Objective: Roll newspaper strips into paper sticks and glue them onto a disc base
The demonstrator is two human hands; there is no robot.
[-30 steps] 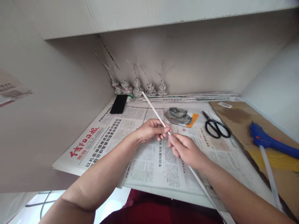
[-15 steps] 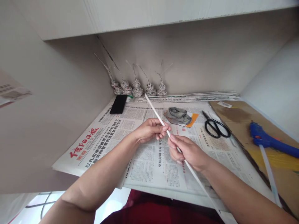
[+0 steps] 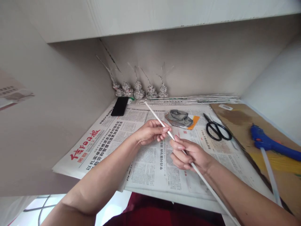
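Pinching white stick (image 3: 155, 115), both hands (image 3: 151, 131)

A pale, shaded desk nook, boxed in on three sides and roofed by a white panel (image 3: 164, 17).
From my remote seat, the head view gives me a grey back wall (image 3: 199, 62), a flat side panel (image 3: 70, 103) on the left and a bluish-white right wall (image 3: 275, 75), all meeting above the desk (image 3: 164, 195), whose pale front edge shows low in my view. Faint streaks run across the panel overhead, and its lower edge looks slightly rough. At far left I see part of a printed sheet (image 3: 14, 89) against the side panel. The light is soft, dimmer under the overhang and strongest at lower left, where dark bars (image 3: 43, 205) cross a bright white area; I can't tell whether that is floor.
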